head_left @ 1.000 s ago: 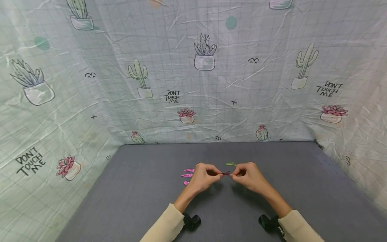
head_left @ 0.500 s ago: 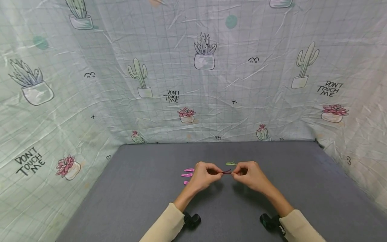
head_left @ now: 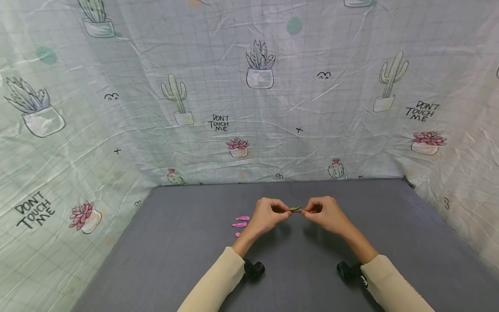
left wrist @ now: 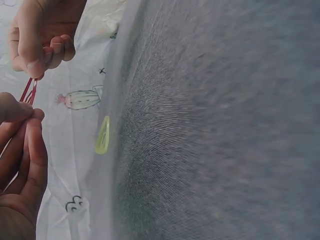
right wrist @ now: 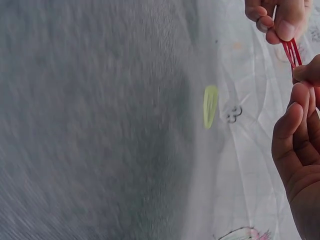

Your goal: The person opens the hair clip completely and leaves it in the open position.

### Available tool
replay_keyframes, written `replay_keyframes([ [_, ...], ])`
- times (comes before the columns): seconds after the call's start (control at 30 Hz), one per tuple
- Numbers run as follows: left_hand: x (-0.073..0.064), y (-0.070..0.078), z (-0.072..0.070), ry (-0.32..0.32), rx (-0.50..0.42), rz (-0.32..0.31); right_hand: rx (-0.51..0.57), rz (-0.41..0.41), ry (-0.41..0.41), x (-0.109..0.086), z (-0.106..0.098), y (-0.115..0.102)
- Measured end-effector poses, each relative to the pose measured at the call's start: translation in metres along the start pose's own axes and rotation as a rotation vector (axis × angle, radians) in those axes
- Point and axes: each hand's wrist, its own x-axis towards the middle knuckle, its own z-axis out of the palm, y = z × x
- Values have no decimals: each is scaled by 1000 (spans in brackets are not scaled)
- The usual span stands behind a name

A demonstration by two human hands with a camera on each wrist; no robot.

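Between both hands is a red snap hair clip, held above the table. My left hand pinches one end of it between thumb and fingers. At the other end, my right hand grips it the same way. Thin red strips of the clip show with narrow gaps between them in the left wrist view; its tips are hidden under the fingertips. A yellow-green snap hair clip lies on the table beyond the hands, partly overlapped by the red one in the head view.
Pink hair clips lie in a column left of my left forearm, the nearest partly covered by it. The dark grey table ends at a hanging cactus-print cloth at the back and sides.
Both hands have moved forward and slightly up with the red hair clip, toward the yellow-green one. Their pinch on it looks the same. The head view has shifted a little.
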Motion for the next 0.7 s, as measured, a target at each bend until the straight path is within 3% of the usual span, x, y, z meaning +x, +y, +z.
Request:
replay_keyframes([
  [0.3,23,-10,14,-49,35,-61,-61,86,-41,11,-9,21],
  [0.5,31,-23,20,-68,62,-70,-43,144,-119,14,-7,38],
  [0.7,33,-25,21,-110,78,-105,-43,146,-199,17,-8,45],
])
